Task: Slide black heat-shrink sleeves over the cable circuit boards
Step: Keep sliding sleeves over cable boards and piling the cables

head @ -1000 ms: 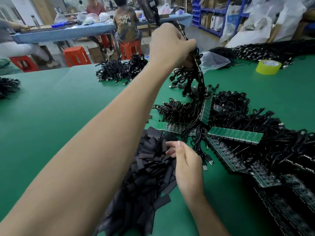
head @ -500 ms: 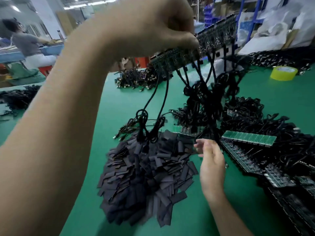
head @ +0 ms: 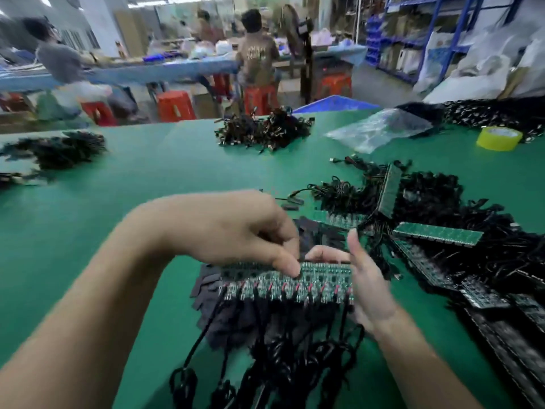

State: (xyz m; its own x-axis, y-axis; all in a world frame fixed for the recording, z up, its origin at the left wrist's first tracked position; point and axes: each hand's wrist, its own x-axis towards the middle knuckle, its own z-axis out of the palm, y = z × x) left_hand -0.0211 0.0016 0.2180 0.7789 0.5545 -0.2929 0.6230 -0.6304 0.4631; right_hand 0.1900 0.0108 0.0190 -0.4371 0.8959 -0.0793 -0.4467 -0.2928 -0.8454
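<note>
— Anything different from half a second back?
— Yes. Seeing more of the green counter [head: 147, 178] now, right out to its far edge. Left alone the big heap of black cables and green board strips [head: 442, 208] along the right edge. Left alone too the pile of black heat-shrink sleeves [head: 206, 286] toward the near edge, just left of that heap. Lowered the strip of cable circuit boards [head: 318, 281]: held high above the counter then, holding it level and low now, directly over the sleeve pile and hiding much of it.
— And the leads on it?
— Dangled straight down onto the sleeves before. Now trailing the black leads [head: 265, 349] off the strip's near side toward the near edge, coiled bundles at the ends, a bit of red at each board.
— Left hand?
— Still gripping with the left hand [head: 236, 231], as before. Fingers curled, thumb pressed onto the top face around the middle of the strip, pinching it there.
— Right?
— Hovered spread over the sleeves before, nothing plainly in it. Now gripping the strip's right end with the right hand [head: 371, 290]: fingers behind the far side, thumb raised, palm against the end. Cannot tell whether also holding a sleeve; too blurred.
— Smaller stuff?
— Near the far right corner, a clear plastic bag [head: 377, 131] and a yellow tape roll [head: 498, 138]. At the far edge, a cable bundle [head: 262, 129]; by the left edge, more cable bundles [head: 59, 149].
</note>
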